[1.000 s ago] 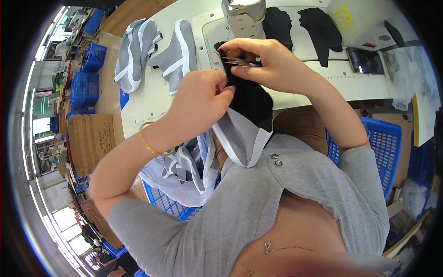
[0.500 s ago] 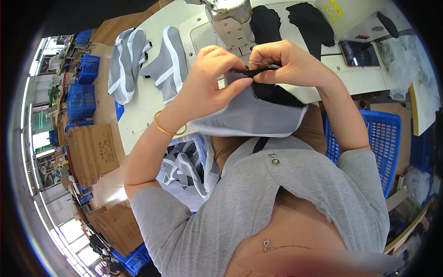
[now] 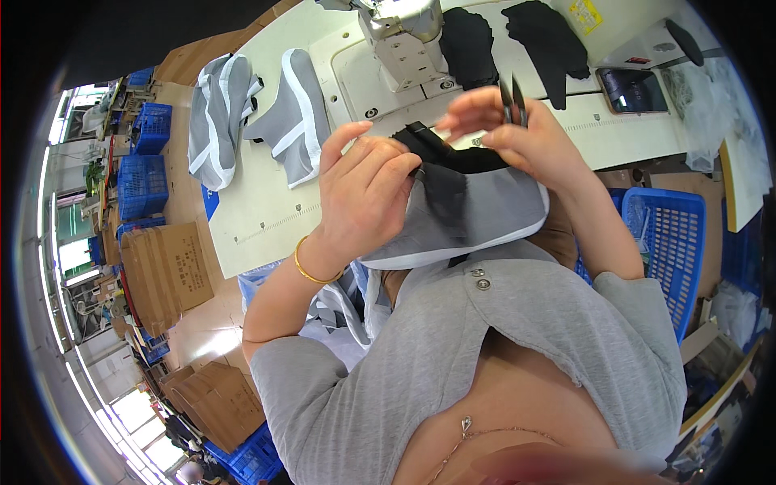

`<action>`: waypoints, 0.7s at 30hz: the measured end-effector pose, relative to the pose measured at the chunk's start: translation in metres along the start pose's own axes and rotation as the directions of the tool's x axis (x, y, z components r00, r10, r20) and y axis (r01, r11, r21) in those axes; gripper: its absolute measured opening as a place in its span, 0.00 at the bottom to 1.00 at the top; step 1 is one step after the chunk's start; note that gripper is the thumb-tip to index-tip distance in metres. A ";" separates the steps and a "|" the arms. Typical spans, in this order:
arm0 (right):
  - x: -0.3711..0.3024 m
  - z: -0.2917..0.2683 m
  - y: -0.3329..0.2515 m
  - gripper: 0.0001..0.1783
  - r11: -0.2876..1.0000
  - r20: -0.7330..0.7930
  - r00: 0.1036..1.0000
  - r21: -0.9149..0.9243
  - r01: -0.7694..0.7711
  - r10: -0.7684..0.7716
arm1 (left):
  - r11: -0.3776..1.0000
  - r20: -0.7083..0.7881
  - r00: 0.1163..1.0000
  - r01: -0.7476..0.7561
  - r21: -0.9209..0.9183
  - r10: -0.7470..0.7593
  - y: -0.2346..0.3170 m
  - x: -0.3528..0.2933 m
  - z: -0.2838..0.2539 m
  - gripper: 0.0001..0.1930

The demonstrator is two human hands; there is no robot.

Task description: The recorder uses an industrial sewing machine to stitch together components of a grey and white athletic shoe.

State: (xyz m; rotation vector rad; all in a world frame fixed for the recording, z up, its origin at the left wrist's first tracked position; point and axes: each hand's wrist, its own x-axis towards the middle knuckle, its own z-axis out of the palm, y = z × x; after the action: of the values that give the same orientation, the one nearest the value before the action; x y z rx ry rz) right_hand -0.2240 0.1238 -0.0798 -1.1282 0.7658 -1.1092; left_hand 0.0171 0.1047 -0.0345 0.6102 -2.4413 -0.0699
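My left hand (image 3: 368, 182) is closed on the black edge of a grey fabric piece (image 3: 505, 202) with white trim. The piece hangs over my lap, its black band (image 3: 428, 145) bunched at the top beside my fingers. My right hand (image 3: 517, 133), a little blurred, is raised just right of the band, with a pair of thread snips (image 3: 512, 103) in it. Their two dark pointed blades stand up, slightly apart, away from the fabric. Whether the right fingertips touch the black band I cannot tell.
Beyond my hands stands a white sewing machine (image 3: 400, 48). Grey white-trimmed pieces (image 3: 299, 117) lie left on the table, black pieces (image 3: 467, 48) and a phone (image 3: 632, 90) right. A bag of cut pieces (image 3: 343, 311) is below my left arm, a blue basket (image 3: 687, 242) right.
My hands have parted: the right has moved off the black edge and turned the snips upward. My left hand has come lower, still gripping the fabric, which has swung into fuller view.
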 end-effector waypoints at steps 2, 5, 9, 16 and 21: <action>-0.010 0.010 -0.004 0.22 0.968 -0.021 0.998 -0.246 0.046 -0.053 | 0.999 -0.010 1.000 -0.023 0.046 0.023 -0.006 -0.003 0.002 0.13; -0.015 0.025 -0.016 0.20 0.776 0.056 0.993 -0.619 0.119 -0.108 | 1.000 -0.052 0.999 0.002 0.024 -0.001 -0.006 -0.002 0.004 0.15; -0.017 0.038 -0.013 0.18 0.585 0.072 0.969 -0.786 0.200 -0.234 | 0.998 -0.099 0.995 -0.011 0.055 0.016 -0.009 0.007 0.009 0.15; -0.005 0.036 -0.008 0.11 0.893 -0.062 0.996 -0.450 0.029 -0.064 | 0.937 0.039 0.975 0.222 -0.270 -0.219 -0.007 0.011 -0.001 0.09; 0.000 0.031 -0.004 0.09 0.889 -0.037 0.992 -0.448 0.090 -0.119 | 0.471 0.448 0.744 0.664 -0.581 -0.496 -0.021 0.009 -0.010 0.07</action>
State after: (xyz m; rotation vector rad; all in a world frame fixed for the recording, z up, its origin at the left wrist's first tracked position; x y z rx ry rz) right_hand -0.1972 0.1325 -0.0672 -1.5411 1.0559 -1.0913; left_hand 0.0245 0.0828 -0.0256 1.0667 -1.9968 -1.3893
